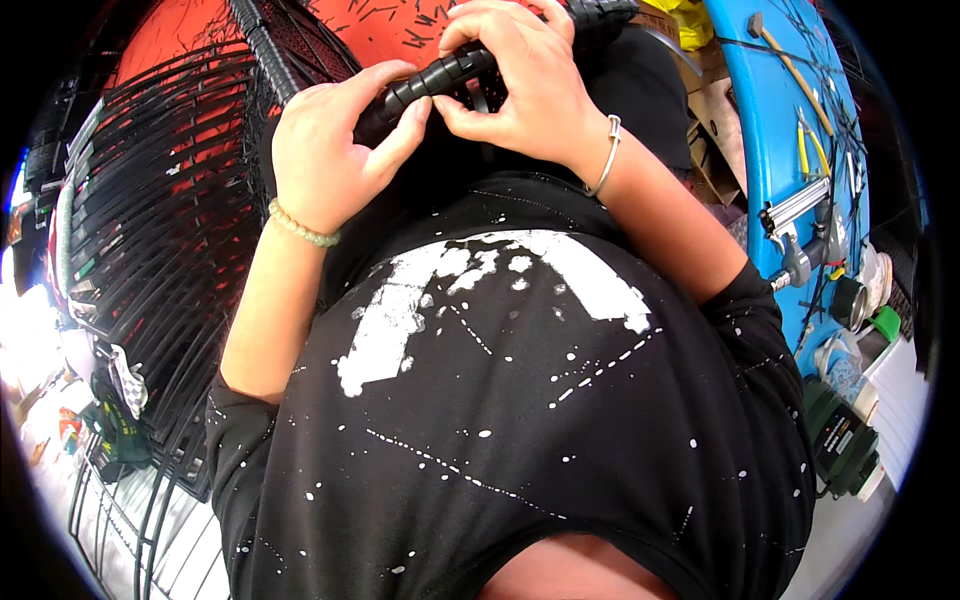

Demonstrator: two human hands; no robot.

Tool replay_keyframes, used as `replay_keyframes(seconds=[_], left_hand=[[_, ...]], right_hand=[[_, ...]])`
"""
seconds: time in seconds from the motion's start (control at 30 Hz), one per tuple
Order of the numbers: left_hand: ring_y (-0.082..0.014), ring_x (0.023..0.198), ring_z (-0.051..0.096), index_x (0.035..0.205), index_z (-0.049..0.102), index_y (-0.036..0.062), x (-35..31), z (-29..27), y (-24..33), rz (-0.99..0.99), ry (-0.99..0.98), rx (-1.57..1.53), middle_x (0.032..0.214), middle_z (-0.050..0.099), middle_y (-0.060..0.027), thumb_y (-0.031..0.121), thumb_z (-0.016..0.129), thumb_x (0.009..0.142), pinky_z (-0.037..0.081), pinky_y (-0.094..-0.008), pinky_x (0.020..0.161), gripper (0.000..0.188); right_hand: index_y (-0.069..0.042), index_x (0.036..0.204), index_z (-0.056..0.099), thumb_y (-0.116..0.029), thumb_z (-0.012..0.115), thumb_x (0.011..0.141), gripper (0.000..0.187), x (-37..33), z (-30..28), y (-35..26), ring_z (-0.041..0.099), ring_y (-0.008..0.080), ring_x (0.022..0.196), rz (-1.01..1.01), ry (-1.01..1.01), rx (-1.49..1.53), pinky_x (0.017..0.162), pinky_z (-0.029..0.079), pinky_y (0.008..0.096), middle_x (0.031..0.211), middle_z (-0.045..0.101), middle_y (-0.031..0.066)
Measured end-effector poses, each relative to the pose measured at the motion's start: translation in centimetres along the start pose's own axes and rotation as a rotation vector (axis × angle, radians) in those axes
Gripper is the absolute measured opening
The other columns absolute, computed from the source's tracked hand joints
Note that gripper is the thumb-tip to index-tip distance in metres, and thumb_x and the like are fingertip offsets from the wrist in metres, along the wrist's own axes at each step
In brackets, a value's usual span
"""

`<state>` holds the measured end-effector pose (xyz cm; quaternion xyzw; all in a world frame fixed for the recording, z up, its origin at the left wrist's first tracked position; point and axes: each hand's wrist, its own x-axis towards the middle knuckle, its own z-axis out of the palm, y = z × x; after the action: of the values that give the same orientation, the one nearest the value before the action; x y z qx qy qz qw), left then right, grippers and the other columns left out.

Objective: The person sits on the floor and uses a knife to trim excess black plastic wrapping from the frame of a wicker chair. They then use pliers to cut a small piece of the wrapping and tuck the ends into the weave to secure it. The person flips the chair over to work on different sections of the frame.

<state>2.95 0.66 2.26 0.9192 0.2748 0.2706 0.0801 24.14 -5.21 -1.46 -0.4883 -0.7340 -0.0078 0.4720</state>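
A black rod wound with flat black strip (440, 76) lies slantwise across the top of the view, over my lap. My left hand (330, 150) is closed around its lower left part, with the thumb pressed along its near side. Farther up to the right, my right hand (535, 85) grips the same rod, its fingers bent over the top and its thumb underneath, close to the left thumb. My fingers hide parts of the winding. Another strip-wrapped black bar (265, 50) with dark mesh beside it slants down just left of my left hand.
A large black woven wicker piece (170, 190) with many loose strands fills the left. Beyond my hands is a red surface (385, 30) strewn with short black scraps. On the right, a blue table (765, 130) carries a hammer (785, 65), yellow-handled pliers (803, 150) and a metal tool (797, 260).
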Motion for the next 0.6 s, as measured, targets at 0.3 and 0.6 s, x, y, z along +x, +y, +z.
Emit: replay_keyframes(seconds=[0.3, 0.6], left_hand=[[-0.0270, 0.086, 0.075, 0.116, 0.073, 0.0098, -0.2, 0.1, 0.5, -0.192, -0.104, -0.267, 0.094, 0.076, -0.0110, 0.027, 0.073, 0.094, 0.057, -0.0339, 0.074, 0.028], [-0.0273, 0.081, 0.075, 0.112, 0.074, 0.0089, 1.5, -0.1, -0.7, -0.238, -0.154, -0.187, 0.090, 0.075, -0.0121, 0.031, 0.076, 0.091, 0.057, -0.0343, 0.073, 0.030]], right_hand=[[-0.012, 0.108, 0.058, -0.020, 0.080, 0.071, 0.044, -0.8, 1.2, 0.8, 0.064, 0.0288, 0.111, -0.063, 0.070, 0.066, 0.107, 0.033, 0.0533, 0.106, 0.065, 0.0098], [-0.013, 0.105, 0.056, -0.021, 0.080, 0.068, 0.044, 1.0, 1.6, 2.1, 0.063, 0.0276, 0.111, -0.067, 0.060, 0.053, 0.110, 0.031, 0.0531, 0.104, 0.064, 0.0085]])
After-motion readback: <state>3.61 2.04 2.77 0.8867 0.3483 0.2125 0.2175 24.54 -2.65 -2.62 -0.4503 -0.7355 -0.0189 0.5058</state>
